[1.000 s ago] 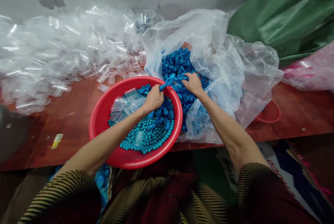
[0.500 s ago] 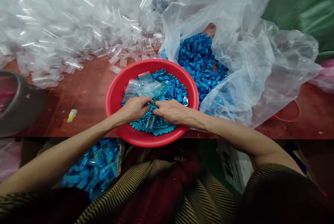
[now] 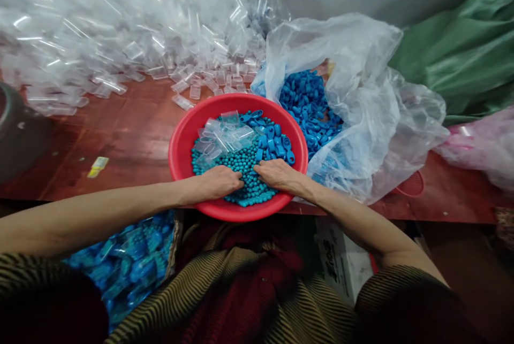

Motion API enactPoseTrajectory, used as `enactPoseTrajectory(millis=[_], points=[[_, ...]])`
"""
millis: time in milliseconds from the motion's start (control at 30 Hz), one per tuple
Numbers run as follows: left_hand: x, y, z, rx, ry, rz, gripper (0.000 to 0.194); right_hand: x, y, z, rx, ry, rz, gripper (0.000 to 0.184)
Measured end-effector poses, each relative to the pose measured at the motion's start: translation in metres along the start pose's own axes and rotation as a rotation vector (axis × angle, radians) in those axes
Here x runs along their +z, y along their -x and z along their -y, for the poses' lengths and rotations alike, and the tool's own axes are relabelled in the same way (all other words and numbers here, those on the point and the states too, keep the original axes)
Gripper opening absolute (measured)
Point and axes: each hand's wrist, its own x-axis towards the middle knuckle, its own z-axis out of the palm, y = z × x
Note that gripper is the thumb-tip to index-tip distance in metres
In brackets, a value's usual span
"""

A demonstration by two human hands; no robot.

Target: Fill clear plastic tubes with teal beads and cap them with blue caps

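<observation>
A red basin (image 3: 176,157) holds turquoise beads (image 3: 251,186), a small pile of clear plastic tubes (image 3: 225,138) and blue plastic caps (image 3: 275,143). My left hand (image 3: 220,181) rests over the beads at the basin's near left, fingers curled and closed. Across a narrow gap, my right hand (image 3: 276,174) is closed too, its fingertips down at the beads just below the blue caps. Whatever either hand holds is hidden under the fingers.
A big heap of clear tubes (image 3: 132,28) covers the back left. More blue caps (image 3: 307,100) spill from a clear plastic bag (image 3: 361,92) behind the basin. A grey tub (image 3: 22,135) stands at left. Below the table's edge lie blue-filled pieces (image 3: 132,253) in a box.
The two hands have moved apart and nearer the basin's front. The clear tube that lay on the beads below them no longer shows. The view has shifted slightly.
</observation>
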Motion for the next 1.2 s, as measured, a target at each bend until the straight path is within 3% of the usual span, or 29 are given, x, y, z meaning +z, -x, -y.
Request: enactPoseTrajectory(millis=[100,267,400,600,767,967,1200], points=[[-0.004,-0.007,0.005,-0.202,0.162,0.008,0.012,-0.005,-0.002,0.0,0.064,-0.057,0.01,0.025],[-0.009,-0.015,0.016,-0.546,0.782,0.131,0.02,-0.014,-0.001,-0.004,0.121,-0.174,-0.042,0.021],[-0.008,-0.021,0.012,-0.643,0.781,0.084,0.024,-0.015,0.0,-0.006,0.128,-0.252,-0.08,0.019],[-0.006,-0.052,-0.011,-0.645,0.959,0.161,0.015,-0.015,-0.002,-0.008,0.148,-0.365,-0.124,0.017],[-0.004,-0.059,-0.003,-0.606,1.495,0.189,0.034,-0.016,-0.001,-0.016,0.142,-0.557,-0.251,0.018],[-0.012,-0.033,0.012,-0.555,1.737,-0.038,0.036,-0.017,0.0,-0.025,0.134,-0.786,-0.355,0.015],[-0.021,-0.015,0.003,-0.478,1.882,-0.303,0.029,-0.018,0.001,-0.021,0.206,-0.934,-0.477,0.016]])
